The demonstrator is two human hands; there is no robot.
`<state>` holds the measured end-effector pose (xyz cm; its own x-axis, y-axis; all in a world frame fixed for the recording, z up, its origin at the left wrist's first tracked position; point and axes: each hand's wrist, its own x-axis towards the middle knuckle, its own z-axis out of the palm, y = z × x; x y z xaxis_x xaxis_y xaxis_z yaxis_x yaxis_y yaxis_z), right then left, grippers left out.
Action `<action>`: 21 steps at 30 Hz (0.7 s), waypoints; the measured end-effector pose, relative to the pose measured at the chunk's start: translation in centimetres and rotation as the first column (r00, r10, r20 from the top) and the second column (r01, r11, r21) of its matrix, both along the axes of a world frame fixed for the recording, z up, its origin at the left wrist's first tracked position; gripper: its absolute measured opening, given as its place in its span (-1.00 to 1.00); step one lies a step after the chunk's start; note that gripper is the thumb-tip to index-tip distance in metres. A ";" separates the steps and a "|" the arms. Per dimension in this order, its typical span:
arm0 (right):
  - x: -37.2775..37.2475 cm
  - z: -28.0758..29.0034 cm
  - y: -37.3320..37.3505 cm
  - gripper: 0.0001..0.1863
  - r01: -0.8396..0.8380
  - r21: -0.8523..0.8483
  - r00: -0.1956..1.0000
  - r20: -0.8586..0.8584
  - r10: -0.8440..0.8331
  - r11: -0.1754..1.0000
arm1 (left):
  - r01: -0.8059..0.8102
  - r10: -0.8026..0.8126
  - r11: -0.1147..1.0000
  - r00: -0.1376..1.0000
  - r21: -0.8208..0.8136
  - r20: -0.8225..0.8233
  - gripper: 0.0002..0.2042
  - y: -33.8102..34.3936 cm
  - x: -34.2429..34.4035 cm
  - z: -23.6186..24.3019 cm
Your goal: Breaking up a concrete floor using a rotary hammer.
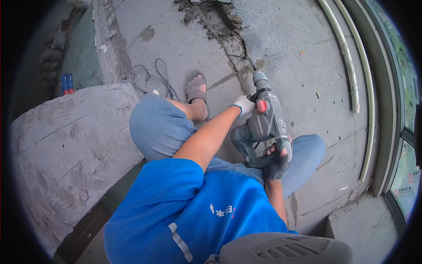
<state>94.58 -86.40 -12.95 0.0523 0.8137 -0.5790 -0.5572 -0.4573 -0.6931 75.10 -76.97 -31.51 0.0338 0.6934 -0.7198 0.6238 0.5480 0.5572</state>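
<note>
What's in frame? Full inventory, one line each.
Hammer drill: 1, grey with red knob, centre, bit down on the floor.
Floor: 1, grey, combed grooves, upper right.
Rubble: 1 patch, dark grey, top centre.
Cable: 1, dark, looped on the floor, upper left of centre.
Block: 1, grey concrete, left.
Pipes: 2, pale, along the right edge.
Window frame: 1, dark, far right.
Blue items: 2, blue and red, far left; kind unclear.
Sandal: 1, grey, on the foot, centre.
Shorts: 1, blue denim, centre.
Shirt: 1, blue, bottom centre.
Left hand: white glove, on the drill's side handle.
Right hand: dark fingerless glove, on the rear grip.
</note>
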 end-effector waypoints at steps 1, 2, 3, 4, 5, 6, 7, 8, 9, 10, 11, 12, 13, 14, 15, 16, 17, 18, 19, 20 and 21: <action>0.2 -0.2 -0.1 -0.09 0.002 0.002 1.000 0.003 -0.002 1.000 | 0.025 -0.026 0.999 1.000 0.033 0.013 -0.54 -0.3 0.3 0.3; 0.4 -0.4 -0.3 -0.09 -0.017 0.029 1.000 0.023 0.016 0.999 | 0.050 -0.051 0.997 0.998 0.067 0.024 -0.54 -0.3 0.4 0.5; 0.5 -0.6 -0.4 -0.10 -0.036 0.055 0.999 0.043 0.033 0.998 | 0.051 -0.053 0.996 0.998 0.069 0.026 -0.54 0.5 0.3 0.6; 0.4 -0.8 -0.5 -0.10 -0.033 0.052 0.999 0.043 0.031 0.998 | -0.024 0.022 0.999 0.996 0.027 0.082 -0.57 1.2 0.2 1.3; 0.3 -1.0 -0.7 -0.09 -0.056 0.085 0.994 0.093 0.048 0.995 | -0.096 0.098 0.995 0.986 -0.019 0.135 -0.60 1.6 0.1 1.8; 0.2 -1.2 -0.8 -0.09 -0.081 0.117 0.988 0.144 0.064 0.990 | -0.094 0.096 0.995 0.986 -0.023 0.135 -0.60 1.3 0.2 1.6; 0.0 -0.8 -0.7 -0.09 -0.083 0.107 0.988 0.141 0.067 0.991 | -0.122 0.114 0.992 0.978 0.039 0.174 -0.61 0.3 0.2 1.4; -0.4 -0.3 -0.3 -0.09 -0.085 0.081 0.989 0.130 0.074 0.993 | -0.153 0.129 0.983 0.968 0.099 0.213 -0.61 -0.7 0.2 1.2; -0.6 0.0 -0.2 -0.08 -0.088 0.053 0.990 0.118 0.081 0.995 | -0.156 0.134 0.984 0.968 0.089 0.210 -0.61 -1.4 0.2 0.9; -0.8 -0.6 -0.1 -0.08 -0.055 0.089 0.992 0.116 0.045 0.995 | -0.112 0.098 0.992 0.971 0.053 0.220 -0.61 -0.5 0.0 1.1; -0.7 -0.9 0.0 -0.08 -0.055 0.095 0.992 0.116 0.044 0.994 | -0.068 0.062 0.998 0.971 0.017 0.231 -0.61 0.3 -0.2 1.2; -0.6 -1.2 0.0 -0.08 -0.060 0.105 0.990 0.137 0.046 0.993 | -0.069 0.062 0.997 0.971 0.023 0.232 -0.61 1.5 -0.4 1.3; -0.6 -0.9 -0.3 -0.08 -0.065 0.103 0.986 0.158 0.048 0.993 | -0.118 0.120 0.993 0.964 -0.022 0.236 -0.61 2.4 -0.5 3.9; -0.6 -0.9 -0.5 -0.08 -0.066 0.097 0.986 0.159 0.050 0.993 | -0.168 0.179 0.984 0.955 -0.066 0.238 -0.61 2.9 -0.6 5.4; -0.6 -0.8 -0.6 -0.08 -0.074 0.086 0.985 0.162 0.059 0.994 | -0.169 0.181 0.983 0.954 -0.071 0.239 -0.61 2.0 -0.6 3.9; -0.7 -0.8 -0.7 -0.07 -0.082 0.075 0.984 0.165 0.069 0.994 | -0.063 0.059 0.998 0.984 0.021 0.171 -0.61 0.6 -0.4 1.2; -0.9 -0.6 -0.4 -0.07 -0.089 0.074 0.984 0.164 0.076 0.993 | 0.046 -0.055 0.993 0.995 0.107 0.088 -0.62 0.1 -0.5 0.9; -1.2 -0.3 0.0 -0.06 -0.085 0.083 0.982 0.177 0.069 0.993 | 0.039 -0.048 0.994 0.995 0.106 0.087 -0.62 0.0 -0.7 0.5; -1.1 -0.1 0.0 -0.06 -0.067 0.085 0.978 0.204 0.048 0.994 | 0.004 -0.016 0.996 0.992 0.093 0.127 -0.64 0.4 0.0 1.5; -0.9 0.1 0.1 -0.06 -0.058 0.085 0.977 0.211 0.038 0.995 | -0.035 0.021 0.996 0.987 0.084 0.160 -0.66 1.1 0.4 3.0; -0.7 -0.1 0.1 -0.06 -0.052 0.083 0.975 0.219 0.033 0.995 | -0.072 0.057 0.995 0.980 0.072 0.193 -0.67 1.5 0.8 3.6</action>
<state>93.88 -86.35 -13.03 0.1331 0.8650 -0.4838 -0.3707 -0.4093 -0.8337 75.87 -75.49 -27.93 0.1185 0.7526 -0.6477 0.4670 0.5334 0.7052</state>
